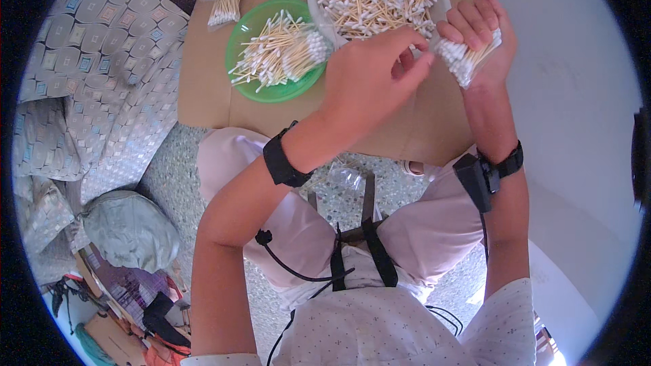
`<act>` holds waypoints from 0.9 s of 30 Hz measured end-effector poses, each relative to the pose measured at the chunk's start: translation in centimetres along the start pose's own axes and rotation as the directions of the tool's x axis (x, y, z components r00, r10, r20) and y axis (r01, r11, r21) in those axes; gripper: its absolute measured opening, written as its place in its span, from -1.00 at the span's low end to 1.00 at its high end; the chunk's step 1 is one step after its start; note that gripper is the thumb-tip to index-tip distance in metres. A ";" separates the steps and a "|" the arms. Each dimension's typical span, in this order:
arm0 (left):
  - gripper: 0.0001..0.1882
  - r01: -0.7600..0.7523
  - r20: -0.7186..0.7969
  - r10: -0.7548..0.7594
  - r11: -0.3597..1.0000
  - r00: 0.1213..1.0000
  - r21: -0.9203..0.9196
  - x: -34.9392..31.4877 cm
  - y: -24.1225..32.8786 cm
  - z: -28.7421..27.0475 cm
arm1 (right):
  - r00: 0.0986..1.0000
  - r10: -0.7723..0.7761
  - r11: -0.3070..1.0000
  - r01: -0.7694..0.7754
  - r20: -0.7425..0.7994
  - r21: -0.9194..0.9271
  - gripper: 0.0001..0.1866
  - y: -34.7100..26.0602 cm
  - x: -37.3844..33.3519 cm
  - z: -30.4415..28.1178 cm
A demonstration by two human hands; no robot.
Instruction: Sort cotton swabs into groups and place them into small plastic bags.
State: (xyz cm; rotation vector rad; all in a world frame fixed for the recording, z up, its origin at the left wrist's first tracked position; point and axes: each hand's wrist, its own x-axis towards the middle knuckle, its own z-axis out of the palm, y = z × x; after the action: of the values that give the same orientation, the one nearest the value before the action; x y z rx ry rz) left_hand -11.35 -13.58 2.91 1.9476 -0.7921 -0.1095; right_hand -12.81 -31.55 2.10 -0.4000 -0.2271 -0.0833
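1. Clamping its fingers round a packed bundle of cotton swabs (461, 61), the right grip (503, 44) was well to the right of the green bowl (274, 95); the bundle seemed wrapped in clear plastic.
2. The left grip (369, 71) was just right of the green bowl, fingers curled, thumb and forefinger close to each other near the bundle. Whether they pinched anything thin, I could not tell.
3. The step in hand looked like squaring up or closing the filled pack. The next move probably called for the left fingertips to find the pack's loose edge while the right grip held firm, without crushing the tips.
4. Inside the green bowl were loose swabs (261, 47), with a neater cluster at its right side.
5. Just right of and beyond the green bowl, a white bowl (444, 1) held a large heap.
6. Beyond the green bowl, to its left, finished-looking packs (225, 0) lay on the cardboard-covered table (407, 118).
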 end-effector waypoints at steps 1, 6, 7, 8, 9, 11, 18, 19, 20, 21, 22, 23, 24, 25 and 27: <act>-0.85 -0.034 -0.037 0.034 0.999 0.999 0.005 0.2 -0.3 -0.1 | 1.000 0.000 1.000 -0.001 0.018 0.007 -0.57 0.1 0.1 0.1; -0.86 -0.120 0.005 0.120 0.986 0.993 0.113 0.3 -0.8 -0.4 | 0.986 -0.002 1.000 0.002 -0.168 0.001 -0.60 0.3 0.0 0.4; -0.87 -0.132 0.032 0.129 0.983 0.991 0.125 0.3 -0.7 -0.4 | 0.984 -0.008 1.000 0.006 -0.179 -0.015 -0.61 0.3 0.0 0.4; -0.87 -0.144 0.060 0.137 0.980 0.989 0.136 0.3 -0.7 -0.4 | 0.984 -0.008 1.000 0.006 -0.179 -0.015 -0.61 0.3 0.0 0.3; -0.87 -0.144 0.060 0.137 0.980 0.989 0.136 0.2 -0.7 -0.3 | 0.985 -0.001 1.000 0.001 -0.174 -0.001 -0.62 0.3 0.1 0.1; -0.87 -0.116 0.041 0.114 0.990 0.993 0.075 0.1 -0.8 0.0 | 0.985 0.007 1.000 -0.005 -0.171 0.013 -0.62 0.3 0.1 -0.2; -0.87 -0.018 0.071 0.017 1.000 0.997 0.010 0.0 -0.8 0.3 | 0.986 0.034 0.998 -0.025 -0.162 0.054 -0.63 0.2 0.3 -0.8; -0.87 -0.021 0.075 0.019 1.000 0.997 0.020 0.0 -0.7 0.2 | 0.986 0.035 0.998 -0.026 -0.164 0.055 -0.64 0.1 0.3 -0.8; -0.87 -0.024 0.079 0.022 0.999 0.997 0.030 -0.1 -0.6 0.2 | 0.986 0.035 0.998 -0.026 -0.163 0.056 -0.64 -0.3 0.3 -1.1; -0.87 -0.025 0.079 0.022 0.999 0.997 0.031 -0.4 -0.7 0.2 | 0.982 -0.011 0.997 0.026 -0.190 0.076 -0.65 -1.1 0.5 -1.6; -0.87 -0.073 0.095 0.069 0.996 0.993 0.046 -0.8 -0.9 0.3 | 0.974 -0.056 0.993 0.078 -0.220 0.093 -0.66 -1.9 0.6 -2.1; -0.88 -0.126 0.113 0.119 0.991 0.986 0.056 -0.9 -0.8 0.4 | 0.973 -0.061 0.993 0.082 -0.223 0.087 -0.66 -3.1 0.6 -2.3; -0.88 -0.129 0.116 0.123 0.990 0.986 0.048 -0.8 -0.8 0.5 | 0.984 -0.082 0.988 0.101 -0.156 0.118 -0.67 -4.3 0.6 -2.4; -0.88 -0.055 0.049 0.055 0.998 0.997 -0.011 -0.4 -0.7 0.2 | 0.991 -0.104 0.981 0.117 -0.086 0.157 -0.67 -4.7 0.8 -2.3; -0.88 0.014 -0.010 -0.015 0.997 1.000 -0.075 0.2 -0.6 -0.2 | 0.990 -0.091 0.986 0.105 -0.105 0.129 -0.67 -4.5 0.4 -2.3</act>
State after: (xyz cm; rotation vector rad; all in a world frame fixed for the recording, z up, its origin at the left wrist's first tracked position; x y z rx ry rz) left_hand -10.78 -13.37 2.60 1.8814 -0.7567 -0.1358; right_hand -12.56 -36.55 1.85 -0.2494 -0.1541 -0.1832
